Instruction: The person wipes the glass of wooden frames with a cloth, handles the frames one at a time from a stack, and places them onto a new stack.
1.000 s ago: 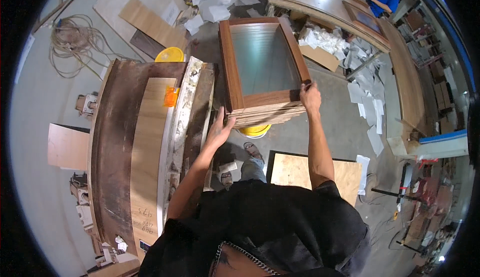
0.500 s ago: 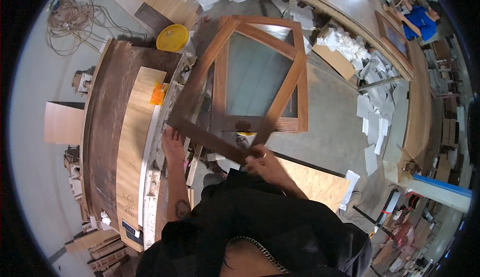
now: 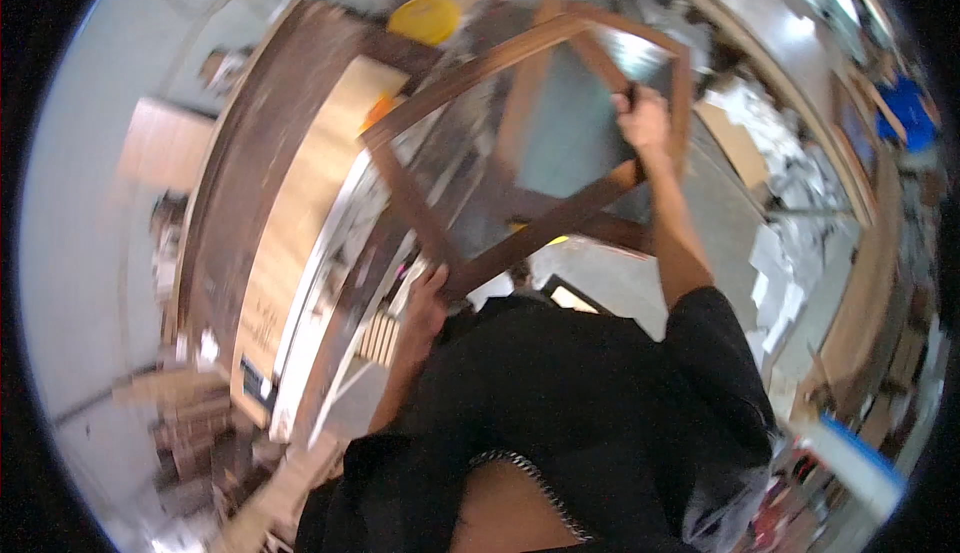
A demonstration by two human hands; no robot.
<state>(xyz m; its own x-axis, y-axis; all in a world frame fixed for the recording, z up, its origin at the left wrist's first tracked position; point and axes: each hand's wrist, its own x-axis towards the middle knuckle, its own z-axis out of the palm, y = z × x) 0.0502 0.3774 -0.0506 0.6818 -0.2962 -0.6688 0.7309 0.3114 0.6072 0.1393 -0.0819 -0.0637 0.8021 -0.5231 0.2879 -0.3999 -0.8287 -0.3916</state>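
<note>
I hold a brown wooden frame (image 3: 480, 63), lifted and turned diamond-wise above a stack of similar frames with a grey-green panel (image 3: 560, 143) below. My left hand (image 3: 425, 298) grips the frame's near corner. My right hand (image 3: 642, 123) is closed on its far right rail. The picture is blurred by motion.
A long dark wooden workbench (image 3: 250, 163) carrying a pale board (image 3: 300, 203) runs along my left. A yellow round lid (image 3: 425, 18) lies beyond it. White foam scraps (image 3: 780, 263) litter the floor at right, beside another long bench (image 3: 870, 283). A person in blue (image 3: 905, 113) works far right.
The top frame has been lifted off the stack, rotated and swung left over the bench edge. My right hand has shifted from the near rail to the far right rail.
</note>
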